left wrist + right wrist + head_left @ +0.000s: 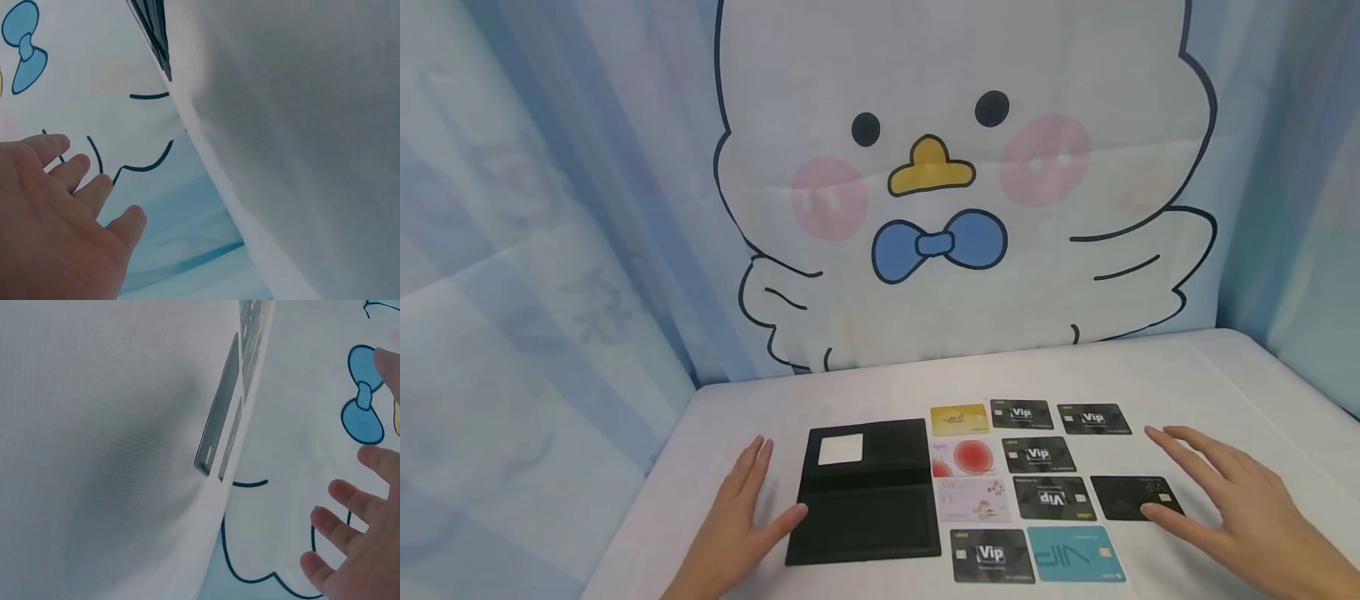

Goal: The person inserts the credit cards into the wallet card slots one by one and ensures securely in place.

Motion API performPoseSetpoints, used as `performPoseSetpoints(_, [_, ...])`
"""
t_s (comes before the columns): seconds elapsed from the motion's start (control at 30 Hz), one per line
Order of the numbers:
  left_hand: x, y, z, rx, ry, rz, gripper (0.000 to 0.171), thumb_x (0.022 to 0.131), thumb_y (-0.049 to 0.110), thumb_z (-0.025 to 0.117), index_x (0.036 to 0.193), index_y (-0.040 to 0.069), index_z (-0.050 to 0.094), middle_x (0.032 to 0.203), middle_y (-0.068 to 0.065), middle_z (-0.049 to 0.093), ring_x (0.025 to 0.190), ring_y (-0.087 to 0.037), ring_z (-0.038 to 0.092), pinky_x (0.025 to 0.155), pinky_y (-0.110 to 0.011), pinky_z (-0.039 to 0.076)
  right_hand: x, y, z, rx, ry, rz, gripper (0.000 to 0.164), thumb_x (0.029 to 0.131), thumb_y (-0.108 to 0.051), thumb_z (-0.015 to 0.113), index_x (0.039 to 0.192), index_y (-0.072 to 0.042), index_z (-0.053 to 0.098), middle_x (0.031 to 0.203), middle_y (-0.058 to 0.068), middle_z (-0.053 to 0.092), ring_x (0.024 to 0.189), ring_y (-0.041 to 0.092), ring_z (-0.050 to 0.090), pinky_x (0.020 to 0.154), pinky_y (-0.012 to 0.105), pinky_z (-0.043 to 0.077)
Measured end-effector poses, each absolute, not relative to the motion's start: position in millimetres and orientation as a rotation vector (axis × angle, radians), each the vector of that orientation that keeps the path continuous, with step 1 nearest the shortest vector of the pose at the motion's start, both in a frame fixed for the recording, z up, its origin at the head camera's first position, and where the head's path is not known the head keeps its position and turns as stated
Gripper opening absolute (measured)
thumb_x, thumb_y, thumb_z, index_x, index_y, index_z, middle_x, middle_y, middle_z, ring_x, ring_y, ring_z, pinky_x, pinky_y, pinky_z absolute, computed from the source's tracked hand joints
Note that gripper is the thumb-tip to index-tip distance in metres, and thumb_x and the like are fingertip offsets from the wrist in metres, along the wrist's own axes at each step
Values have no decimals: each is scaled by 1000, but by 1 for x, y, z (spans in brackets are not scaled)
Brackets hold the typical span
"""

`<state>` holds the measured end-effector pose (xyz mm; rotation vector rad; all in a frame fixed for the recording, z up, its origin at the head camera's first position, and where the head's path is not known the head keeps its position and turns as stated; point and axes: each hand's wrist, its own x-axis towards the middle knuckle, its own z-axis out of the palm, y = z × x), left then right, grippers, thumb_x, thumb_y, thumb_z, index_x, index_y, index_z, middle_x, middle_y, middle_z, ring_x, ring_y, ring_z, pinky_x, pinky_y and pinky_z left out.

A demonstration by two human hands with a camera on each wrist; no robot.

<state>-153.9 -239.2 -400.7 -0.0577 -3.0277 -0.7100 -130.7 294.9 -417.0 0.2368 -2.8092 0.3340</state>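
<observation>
A black card holder (863,525) lies spread flat on the table, with a white square (841,449) on its upper half. My left hand (730,525) is beside its left edge, fingers straight, thumb tip overlapping that edge in the head view. In the left wrist view the left hand (62,219) holds nothing. My right hand (1247,508) has its fingers spread, and its thumb overlaps the lower edge of a plain black card (1123,497). The right wrist view shows this right hand (369,531) with no object in its fingers.
Right of the holder lie a gold card (951,420), a red-and-white card (962,457), a pink card (973,500), a teal card (1075,553) and several dark Vip cards (992,571). A curtain (962,308) with a cartoon bird hangs behind the white table (760,408).
</observation>
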Motion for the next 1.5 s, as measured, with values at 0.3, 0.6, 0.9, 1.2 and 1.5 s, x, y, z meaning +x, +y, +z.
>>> performPoseSetpoints(0.3, [-159, -231, -404, -113, -3007, -756, 108, 83, 69, 68, 161, 11, 23, 167, -15, 15, 150, -41, 17, 111, -69, 22, -130, 283, -414, 271, -2882, 452, 93, 81, -57, 79, 151, -9, 41, 140, 28, 45, 115, 54, 45, 87, 81, 33])
performPoseSetpoints(0.6, [-167, -223, -405, -169, -2967, -913, 106, 82, 63, 74, 162, 14, 24, 168, -11, 13, 152, -37, 14, 111, -68, 22, -130, 271, -418, 335, -2935, 523, 88, 80, -62, 77, 148, -13, 49, 140, 24, 48, 117, 48, 48, 83, 77, 42])
performPoseSetpoints(0.9, [-172, -217, -408, -140, -2933, -1139, 104, 83, 55, 78, 162, 16, 22, 168, -10, 13, 152, -36, 15, 111, -69, 21, -132, 261, -422, 356, -3095, 653, 87, 79, -69, 73, 145, -15, 55, 142, 24, 47, 115, 42, 50, 80, 71, 49])
performPoseSetpoints(1.2, [-179, -221, -423, -120, -2906, -1247, 105, 79, 50, 83, 161, 16, 28, 166, -10, 23, 150, -36, 21, 114, -63, 24, -132, 257, -423, 402, -3210, 637, 87, 79, -73, 69, 143, -15, 57, 143, 26, 48, 114, 43, 53, 78, 67, 52])
performPoseSetpoints(1.5, [-178, -233, -435, -166, -2964, -1241, 111, 73, 48, 89, 161, 16, 29, 165, -10, 25, 150, -34, 23, 116, -58, 24, -133, 251, -424, 463, -3264, 668, 76, 80, -65, 75, 139, -20, 60, 142, 23, 50, 113, 44, 54, 75, 69, 51])
